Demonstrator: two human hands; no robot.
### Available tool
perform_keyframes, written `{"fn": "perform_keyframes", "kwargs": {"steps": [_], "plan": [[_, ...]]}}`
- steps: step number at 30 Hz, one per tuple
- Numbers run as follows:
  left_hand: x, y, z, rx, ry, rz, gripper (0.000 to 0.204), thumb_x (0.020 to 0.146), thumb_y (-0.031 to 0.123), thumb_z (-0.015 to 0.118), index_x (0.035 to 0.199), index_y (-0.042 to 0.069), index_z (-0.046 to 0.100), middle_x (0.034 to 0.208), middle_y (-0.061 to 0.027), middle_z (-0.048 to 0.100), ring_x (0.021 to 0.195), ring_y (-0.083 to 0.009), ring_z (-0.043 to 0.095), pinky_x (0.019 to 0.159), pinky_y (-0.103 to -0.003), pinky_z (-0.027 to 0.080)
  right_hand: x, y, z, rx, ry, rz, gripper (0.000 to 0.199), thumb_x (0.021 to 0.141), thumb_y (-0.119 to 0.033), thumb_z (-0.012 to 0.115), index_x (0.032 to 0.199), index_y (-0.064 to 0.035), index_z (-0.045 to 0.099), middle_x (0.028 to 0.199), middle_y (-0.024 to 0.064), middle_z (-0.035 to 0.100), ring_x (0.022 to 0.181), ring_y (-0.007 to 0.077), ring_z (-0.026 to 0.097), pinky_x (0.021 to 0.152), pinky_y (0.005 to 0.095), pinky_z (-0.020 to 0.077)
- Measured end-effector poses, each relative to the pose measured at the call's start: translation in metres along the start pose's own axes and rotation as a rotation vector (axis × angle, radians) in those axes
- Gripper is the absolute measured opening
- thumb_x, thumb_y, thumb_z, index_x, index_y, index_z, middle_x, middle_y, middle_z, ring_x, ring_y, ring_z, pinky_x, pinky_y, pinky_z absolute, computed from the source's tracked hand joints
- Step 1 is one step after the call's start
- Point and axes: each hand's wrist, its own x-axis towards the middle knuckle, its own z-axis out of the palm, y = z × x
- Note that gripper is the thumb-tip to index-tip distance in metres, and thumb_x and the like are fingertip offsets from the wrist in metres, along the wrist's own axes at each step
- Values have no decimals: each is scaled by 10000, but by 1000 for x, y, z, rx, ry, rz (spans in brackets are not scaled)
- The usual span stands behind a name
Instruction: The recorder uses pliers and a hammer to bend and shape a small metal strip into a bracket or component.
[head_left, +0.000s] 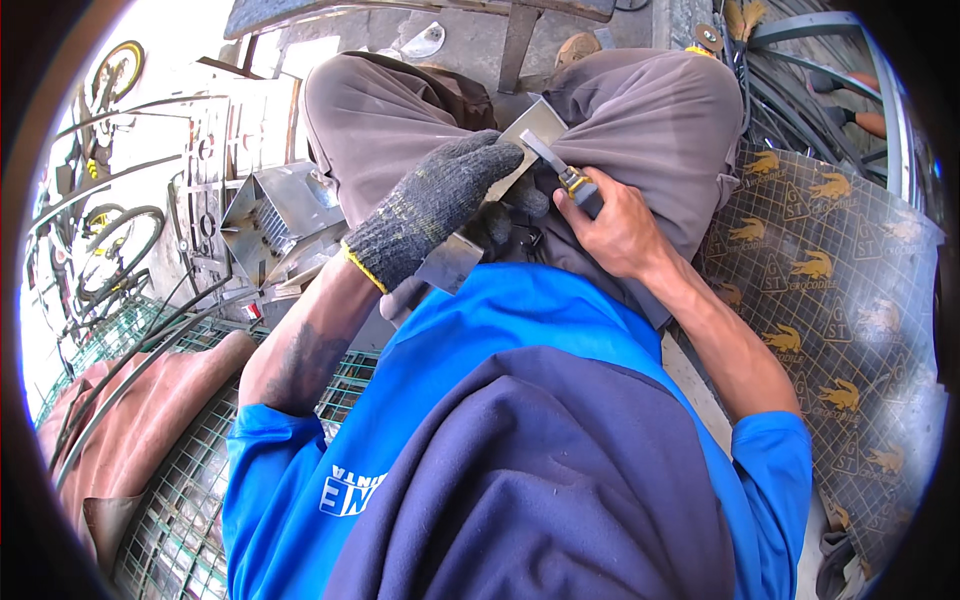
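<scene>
My left hand (435, 195), in a dark grey knitted glove with a yellow cuff edge, is closed around a long flat metal piece (452, 262). The piece slants across my lap, its far end between my knees. My bare right hand (617, 222) grips a hand tool (545, 153) with a narrow grey metal end and a yellow-and-dark handle. That metal end lies over or against the far part of the piece; contact is unclear. Below the piece, more dark knitted fabric (527, 198) shows, perhaps a second glove.
At left stand a bent sheet-metal part (285, 215), green wire mesh (190, 480), brownish-red sheeting (150, 400) and bicycles (110, 245). A patterned dark sheet (830, 290) lies at right. Metal strips (815, 110) and another person's legs (865, 120) are at the far right.
</scene>
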Motion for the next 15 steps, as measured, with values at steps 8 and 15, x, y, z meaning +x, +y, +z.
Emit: {"fn": "perform_keyframes", "kwargs": {"steps": [8,15], "plan": [[-8,-4,5,28,112,-101,450,868,33,584,1318,41,606,1276,-209,647,1179,-391,625,1007,-444,513,11,9,19,28,73,-75,265,943,-212,697,1076,12,649,917,270,691,889,467,670,728,483,525],[-23,47,-10,-404,245,-379,311,1023,270,596,1276,96,642,1109,-68,687,1050,-154,662,942,-346,532,16,-9,26,111,189,-115,328,958,-256,689,1113,28,636,924,254,703,913,461,679,762,464,532]]}}
